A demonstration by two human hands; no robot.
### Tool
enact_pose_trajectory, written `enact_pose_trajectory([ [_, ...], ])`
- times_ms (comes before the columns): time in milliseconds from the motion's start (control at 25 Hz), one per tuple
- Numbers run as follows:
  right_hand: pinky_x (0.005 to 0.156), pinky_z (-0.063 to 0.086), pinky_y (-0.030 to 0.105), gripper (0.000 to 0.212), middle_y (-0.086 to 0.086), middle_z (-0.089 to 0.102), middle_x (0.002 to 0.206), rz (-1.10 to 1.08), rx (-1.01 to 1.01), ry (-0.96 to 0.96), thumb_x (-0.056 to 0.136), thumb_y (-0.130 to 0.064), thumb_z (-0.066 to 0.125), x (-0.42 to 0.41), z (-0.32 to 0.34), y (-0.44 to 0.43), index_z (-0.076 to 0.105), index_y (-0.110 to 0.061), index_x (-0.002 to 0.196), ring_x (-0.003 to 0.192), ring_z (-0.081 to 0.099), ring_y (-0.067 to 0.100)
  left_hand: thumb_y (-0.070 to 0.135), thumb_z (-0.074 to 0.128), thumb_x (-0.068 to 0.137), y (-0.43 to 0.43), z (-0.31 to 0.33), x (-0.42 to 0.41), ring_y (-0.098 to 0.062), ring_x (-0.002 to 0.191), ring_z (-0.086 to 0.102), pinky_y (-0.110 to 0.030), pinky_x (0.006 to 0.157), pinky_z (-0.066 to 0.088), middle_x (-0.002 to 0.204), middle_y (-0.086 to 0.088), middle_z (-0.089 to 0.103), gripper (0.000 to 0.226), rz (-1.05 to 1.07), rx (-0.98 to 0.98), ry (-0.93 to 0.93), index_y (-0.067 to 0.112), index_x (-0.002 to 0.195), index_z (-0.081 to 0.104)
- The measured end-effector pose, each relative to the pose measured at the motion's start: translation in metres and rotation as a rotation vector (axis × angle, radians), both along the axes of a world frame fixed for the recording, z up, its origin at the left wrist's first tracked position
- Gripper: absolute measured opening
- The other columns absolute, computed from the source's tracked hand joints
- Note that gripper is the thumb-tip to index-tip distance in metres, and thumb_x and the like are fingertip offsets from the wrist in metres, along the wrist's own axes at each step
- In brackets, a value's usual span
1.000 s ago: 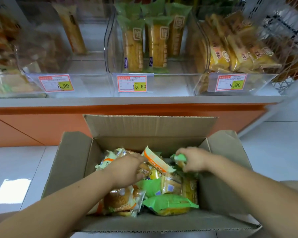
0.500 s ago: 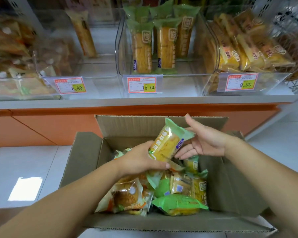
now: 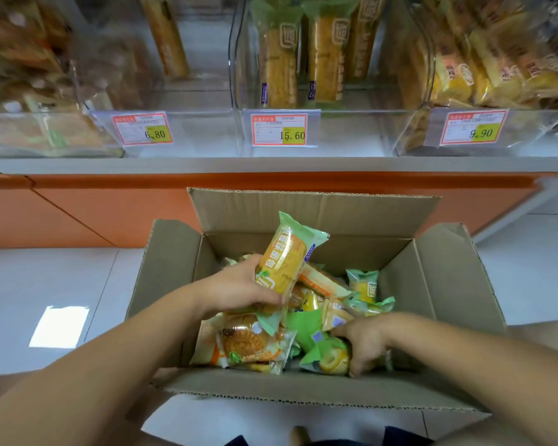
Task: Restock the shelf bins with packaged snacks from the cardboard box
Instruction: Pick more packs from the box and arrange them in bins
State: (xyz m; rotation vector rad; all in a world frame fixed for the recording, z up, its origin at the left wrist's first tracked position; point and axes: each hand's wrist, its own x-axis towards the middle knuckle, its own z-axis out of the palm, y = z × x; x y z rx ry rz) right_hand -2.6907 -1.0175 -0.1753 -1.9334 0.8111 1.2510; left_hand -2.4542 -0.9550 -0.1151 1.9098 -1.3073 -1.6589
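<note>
The cardboard box point(image 3: 368, 217) sits on the pale tiled floor point(image 3: 45, 278) with its flaps folded outward, just in front of the orange base panel point(image 3: 110, 214) under the shelf point(image 3: 271, 164). The left hand point(image 3: 239, 291) is raised over the left part of the box. Its fingers and thumb are wrapped round the lower end of a long yellow snack pack point(image 3: 284, 259) with green ends, which tilts up and to the right above the other packets. The right hand point(image 3: 364, 342) is down inside the near right corner of the box, its fingers curled over a green-wrapped packet point(image 3: 327, 357) showing a yellow cake, with the thumb tucked beneath it. Beside it, at the near left of the box, lies a round brown cake in an orange-trimmed wrapper point(image 3: 245, 344), and more green and yellow packets are heaped behind. On the shelf, the middle bin point(image 3: 335, 133) carries a price tag reading 15.60 point(image 3: 279, 129) and holds upright green-topped packs point(image 3: 277, 66) that look like the one in the left hand. The left bin point(image 3: 200, 133), tagged 6.80 point(image 3: 142, 129), holds one tall pack at its back. The right bin point(image 3: 529, 130), tagged 9.90 point(image 3: 472, 127), is piled with yellow packs. The bin at the far left is too blurred to make out, though it may hold wrapped pastries.
</note>
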Motion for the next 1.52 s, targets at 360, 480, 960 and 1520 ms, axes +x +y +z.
enact_pose_trajectory([
  [360,0.096,0.05,0.035,0.071,0.002,0.066,0.119,-0.545,0.261,-0.338,0.061,-0.037,0.082,-0.025,0.057,-0.053,0.056,-0.017,0.124,0.111,0.063,0.022,0.035,0.086,0.072,0.003,0.001,0.02,-0.012,0.097,0.066,-0.026,0.082,0.053,0.112,0.003,0.064,0.07,0.01,-0.097,-0.128,0.026,0.125,0.042],
  [480,0.09,0.052,0.038,0.075,0.008,0.07,0.117,-0.949,0.474,-0.582,0.053,-0.041,0.087,-0.03,0.079,-0.064,0.062,-0.016,0.119,0.106,0.067,0.023,0.038,0.085,0.072,0.004,0.001,0.023,-0.011,0.097,0.065,-0.027,0.083,0.053,0.112,0.004,0.064,0.069,-0.029,-0.088,-0.182,0.026,0.126,0.044],
  [960,0.075,0.058,0.03,0.079,0.0,0.074,0.105,-0.933,0.244,-0.824,0.04,-0.058,0.085,-0.01,0.101,-0.064,0.065,-0.026,0.11,0.088,0.072,0.015,0.055,0.082,0.056,0.005,0.015,0.021,-0.013,0.106,0.056,-0.029,0.098,0.046,0.118,0.004,0.05,0.078,-0.215,-0.194,-0.325,0.045,0.126,0.05],
  [1520,0.066,0.059,0.036,0.104,0.016,0.073,0.103,-1.315,0.462,-1.012,0.024,-0.052,0.095,0.011,0.089,-0.045,0.061,-0.012,0.114,0.09,0.072,0.029,0.023,0.089,0.063,-0.001,0.03,-0.005,-0.012,0.1,0.069,-0.03,0.086,0.057,0.123,0.006,0.061,0.099,0.74,-0.432,0.193,0.037,0.141,0.031],
])
